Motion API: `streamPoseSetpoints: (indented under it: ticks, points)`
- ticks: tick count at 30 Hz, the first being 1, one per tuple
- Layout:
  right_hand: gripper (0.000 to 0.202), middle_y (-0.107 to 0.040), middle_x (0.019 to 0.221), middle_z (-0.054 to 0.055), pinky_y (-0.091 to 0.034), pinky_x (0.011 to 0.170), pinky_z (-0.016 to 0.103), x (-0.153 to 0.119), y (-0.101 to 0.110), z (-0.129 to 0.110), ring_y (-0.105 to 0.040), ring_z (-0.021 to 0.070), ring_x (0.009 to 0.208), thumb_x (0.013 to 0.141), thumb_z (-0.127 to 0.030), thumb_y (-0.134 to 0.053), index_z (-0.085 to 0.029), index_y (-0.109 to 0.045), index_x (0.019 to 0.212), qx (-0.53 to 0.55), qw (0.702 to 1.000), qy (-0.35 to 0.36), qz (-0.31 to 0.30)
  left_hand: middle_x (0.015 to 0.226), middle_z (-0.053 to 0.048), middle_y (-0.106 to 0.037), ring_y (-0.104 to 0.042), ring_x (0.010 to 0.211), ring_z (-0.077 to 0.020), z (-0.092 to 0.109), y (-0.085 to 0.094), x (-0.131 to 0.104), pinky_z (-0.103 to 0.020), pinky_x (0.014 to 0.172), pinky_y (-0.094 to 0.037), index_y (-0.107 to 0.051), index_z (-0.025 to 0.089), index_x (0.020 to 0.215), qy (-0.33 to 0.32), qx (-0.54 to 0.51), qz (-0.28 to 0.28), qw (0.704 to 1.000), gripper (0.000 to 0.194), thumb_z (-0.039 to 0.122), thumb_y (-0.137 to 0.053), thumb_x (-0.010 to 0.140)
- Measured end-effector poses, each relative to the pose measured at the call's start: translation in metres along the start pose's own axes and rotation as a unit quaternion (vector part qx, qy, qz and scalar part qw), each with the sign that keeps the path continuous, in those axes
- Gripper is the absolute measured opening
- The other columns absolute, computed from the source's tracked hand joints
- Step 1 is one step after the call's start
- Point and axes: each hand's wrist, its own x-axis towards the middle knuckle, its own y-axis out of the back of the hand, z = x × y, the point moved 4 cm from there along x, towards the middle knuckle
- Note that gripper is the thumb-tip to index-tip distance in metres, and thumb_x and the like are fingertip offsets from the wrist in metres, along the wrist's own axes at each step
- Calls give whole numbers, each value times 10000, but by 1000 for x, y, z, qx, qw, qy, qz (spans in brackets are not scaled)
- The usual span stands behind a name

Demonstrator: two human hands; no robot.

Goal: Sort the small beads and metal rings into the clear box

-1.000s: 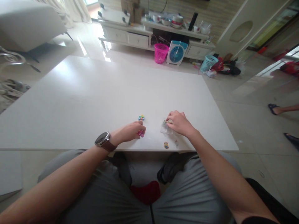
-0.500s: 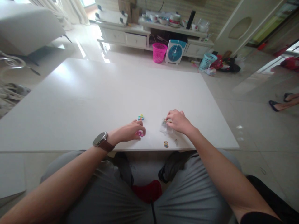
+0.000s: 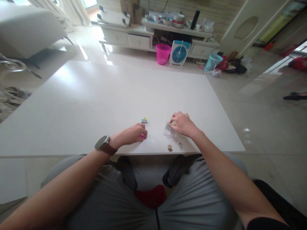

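Observation:
My left hand (image 3: 134,134), with a watch on its wrist, is closed around a small pink trinket (image 3: 141,136) at the table top. Just beyond its fingers lies a small blue, yellow and red figure (image 3: 144,120). My right hand (image 3: 183,124) reaches over a small clear plastic box (image 3: 169,131). Its thumb and fingers pinch together at the box's far end, where small striped or metallic bits show; what they grip is mostly hidden. Nearer the table edge lie a yellow-and-blue minion figure (image 3: 170,148) and a small pale silvery piece (image 3: 180,146).
The white table (image 3: 115,92) ends just in front of my lap. Beyond it stand a pink basket (image 3: 163,54), a blue-and-white fan (image 3: 179,53) and a light blue basket (image 3: 213,62), before a low white cabinet (image 3: 140,41) with bowls on top. A person's foot (image 3: 295,96) shows at right.
My left hand's fingers have curled in closer around the pink trinket and drawn slightly left. My right hand stays at the clear box. The other person's feet have shifted at far right.

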Motion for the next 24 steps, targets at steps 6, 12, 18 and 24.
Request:
streamPoseSetpoints:
  ticks: [6,12,18,24]
  points:
    - [149,-674,1060,84,-341,888,390,2,-4,1,-523,252,1088,882,-240,-606,-194,-746,905,-2,1000,-1,3,896,-53,-585,-563,886,-186,2,0,1,-283,842,-455,-681,173,814,2,7,-2,1000,125,94,-588,788]
    - [119,-674,1046,67,-348,874,379,6,-9,0,-528,245,1078,868,-239,-633,-209,-748,867,-8,1000,2,11,955,-60,-589,-564,938,-206,6,5,2,-298,860,-460,-680,178,887,11,12,18,1000,126,151,-625,777]
    - [138,-676,1009,62,-356,849,369,11,-14,0,-536,233,1041,860,-223,-620,-207,-741,795,-5,1000,-5,20,993,-70,-595,-573,951,-209,4,5,2,-308,862,-457,-669,179,921,10,15,41,999,131,179,-582,823]
    - [129,-676,986,63,-374,842,365,11,-7,-1,-546,228,1008,844,-183,-599,-192,-701,765,0,999,1,54,1000,-70,-618,-595,895,-194,3,7,1,-290,796,-459,-670,181,948,15,25,58,998,151,174,-583,824]
